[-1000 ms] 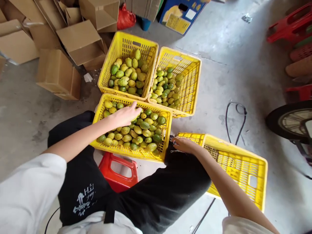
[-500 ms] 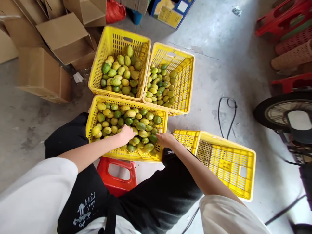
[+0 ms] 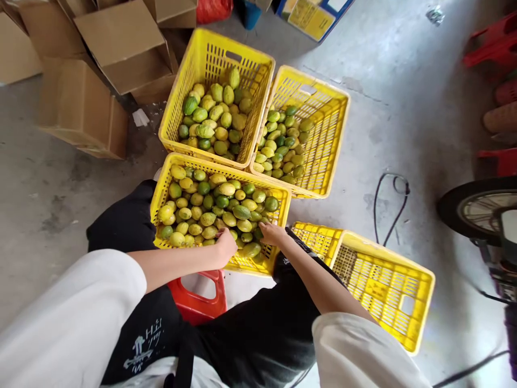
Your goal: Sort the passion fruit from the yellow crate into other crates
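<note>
Green and yellow lemons (image 3: 207,219) fill the front yellow crate (image 3: 157,207), which stands at my knees. My left hand (image 3: 226,249) is low over its near side, fingers curled down among the fruit; whatever they hold is hidden. At the crate's right end is my right hand (image 3: 271,234), its fingers closed around a dark green lemon (image 3: 257,234) that shows only in part. A larger green lemon (image 3: 251,249) lies between the two hands.
Behind stand two more yellow crates, the left one (image 3: 218,40) and the right one (image 3: 341,116), both part-filled with lemons. Another yellow crate (image 3: 424,302) lies at my right. Around are cardboard boxes (image 3: 76,102), a red stool (image 3: 194,307), a black cable (image 3: 377,205) and a wheel (image 3: 476,210).
My left hand has drawn back toward the near side of the front crate and a little right. My right hand stays at the right end. The whole view has shifted.
</note>
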Tool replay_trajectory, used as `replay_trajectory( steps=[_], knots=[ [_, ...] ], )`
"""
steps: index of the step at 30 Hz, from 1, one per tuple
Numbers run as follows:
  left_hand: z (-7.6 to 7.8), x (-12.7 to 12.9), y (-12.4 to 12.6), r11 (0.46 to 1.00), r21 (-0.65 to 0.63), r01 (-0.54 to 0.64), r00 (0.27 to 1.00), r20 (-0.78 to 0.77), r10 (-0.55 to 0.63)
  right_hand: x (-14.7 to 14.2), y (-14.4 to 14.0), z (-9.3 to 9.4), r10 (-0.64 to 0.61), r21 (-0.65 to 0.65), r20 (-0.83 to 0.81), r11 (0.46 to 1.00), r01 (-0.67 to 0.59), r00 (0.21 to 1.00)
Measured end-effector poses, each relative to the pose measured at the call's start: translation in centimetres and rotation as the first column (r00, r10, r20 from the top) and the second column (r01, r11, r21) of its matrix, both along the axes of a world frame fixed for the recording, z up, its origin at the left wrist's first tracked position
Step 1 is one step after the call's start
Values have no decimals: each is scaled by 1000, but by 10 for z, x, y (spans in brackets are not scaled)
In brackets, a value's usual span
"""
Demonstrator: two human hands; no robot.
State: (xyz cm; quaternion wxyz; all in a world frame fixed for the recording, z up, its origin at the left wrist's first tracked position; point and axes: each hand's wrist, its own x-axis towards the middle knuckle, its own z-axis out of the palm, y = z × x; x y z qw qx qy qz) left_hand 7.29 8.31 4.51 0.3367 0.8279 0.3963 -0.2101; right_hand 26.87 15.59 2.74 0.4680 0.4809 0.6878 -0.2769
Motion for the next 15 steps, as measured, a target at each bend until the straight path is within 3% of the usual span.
replay_trajectory(
  steps=[5,10,13,15],
  knots=[
    [7,-2,5,999,36,24,999,-48,-22,-4,-4,-12,13,33,-10,999,-13,1000],
    [9,0,12,998,56,4,997,-78,1,-5,-9,-10,13,45,-33,999,-11,999],
    [7,1,12,993,65,-103,994,-14,105,-9,-5,-4,-10,35,-68,999,13,998],
    [5,2,13,967,61,-246,967,79,241,-10,4,6,-33,33,-112,999,37,993]
  ],
)
